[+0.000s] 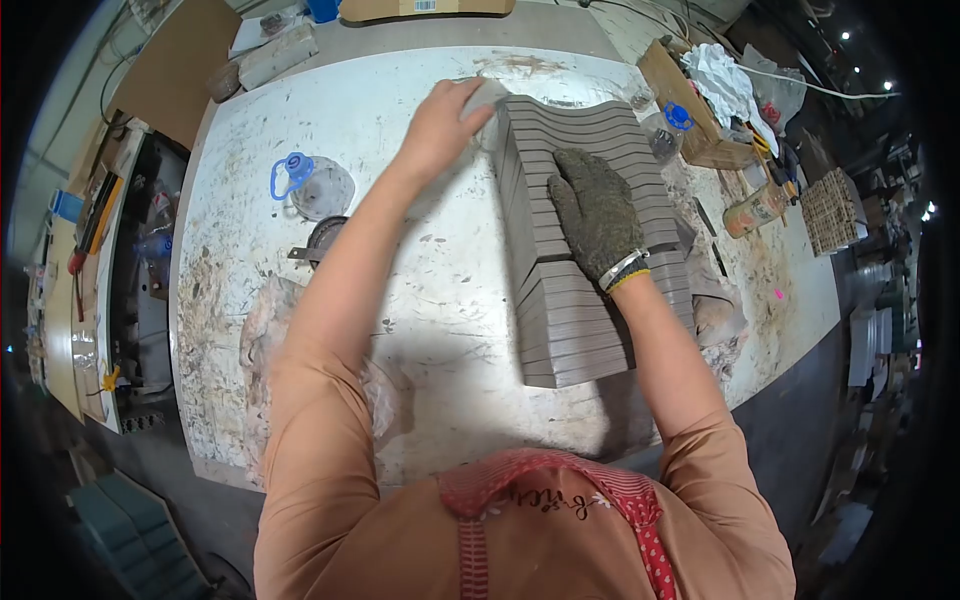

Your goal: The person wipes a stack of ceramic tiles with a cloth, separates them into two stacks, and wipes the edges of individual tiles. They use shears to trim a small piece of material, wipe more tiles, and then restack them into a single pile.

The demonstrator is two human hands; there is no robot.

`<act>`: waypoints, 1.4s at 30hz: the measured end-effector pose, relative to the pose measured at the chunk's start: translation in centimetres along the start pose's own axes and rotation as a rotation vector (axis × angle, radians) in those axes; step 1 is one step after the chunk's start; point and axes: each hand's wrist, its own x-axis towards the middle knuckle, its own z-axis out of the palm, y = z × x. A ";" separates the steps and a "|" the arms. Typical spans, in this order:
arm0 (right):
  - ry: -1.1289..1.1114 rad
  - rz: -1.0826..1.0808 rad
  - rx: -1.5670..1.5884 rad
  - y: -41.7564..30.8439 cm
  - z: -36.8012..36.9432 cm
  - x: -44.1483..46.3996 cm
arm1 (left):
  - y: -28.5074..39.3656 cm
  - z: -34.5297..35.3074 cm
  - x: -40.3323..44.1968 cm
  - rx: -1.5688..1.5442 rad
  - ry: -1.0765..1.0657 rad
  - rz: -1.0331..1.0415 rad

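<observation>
A long block of stacked grey layered pieces (570, 310) lies on the worktable, its top edge wavy at the far end. My right hand (598, 215), in a dark knitted glove, lies flat on top of it with the fingers stretched forward. At the block's far left corner, my bare left hand (445, 125) has its fingers closed round a small pale pad (486, 97). The pad is beside the block's edge; whether it touches is unclear, and its exact kind is hard to make out. A metal bracelet (628, 265) circles my right wrist.
A clear jug with a blue handle (322, 188) stands at left, near a dark round tool (325, 238) partly behind my left arm. Crumpled plastic (268, 325) lies nearer. To the right are a drink bottle (755, 210), a wooden box (705, 150) and a woven basket (832, 212).
</observation>
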 end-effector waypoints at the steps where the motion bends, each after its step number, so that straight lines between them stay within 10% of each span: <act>1: -0.007 0.002 -0.016 0.1 0.1 -0.1 | 0.4 0.1 -0.2 0.016 -0.036 0.055; 20: 0.023 0.018 -0.017 -0.1 -0.1 -0.2 | 2.8 0.2 -4.3 -0.093 -0.146 0.138; 26: 0.040 0.047 0.007 -0.1 -0.6 -0.2 | 0.5 -1.4 -6.9 -0.359 -0.072 -0.138; 32: 0.310 0.059 0.730 -0.4 -1.2 0.7 | 7.2 -5.2 -10.4 -1.308 -0.137 -0.252; 35: -0.360 0.388 1.828 -1.4 -4.0 0.1 | 9.0 -4.6 -11.0 -1.321 -0.199 -0.226; 38: -0.521 -0.030 1.257 -2.5 -8.0 -1.7 | 11.7 -4.1 -10.8 -1.247 -0.328 -0.181; 42: -0.689 0.224 2.043 -1.1 -8.4 -2.2 | 14.8 -3.4 -10.3 -1.197 -0.325 -0.146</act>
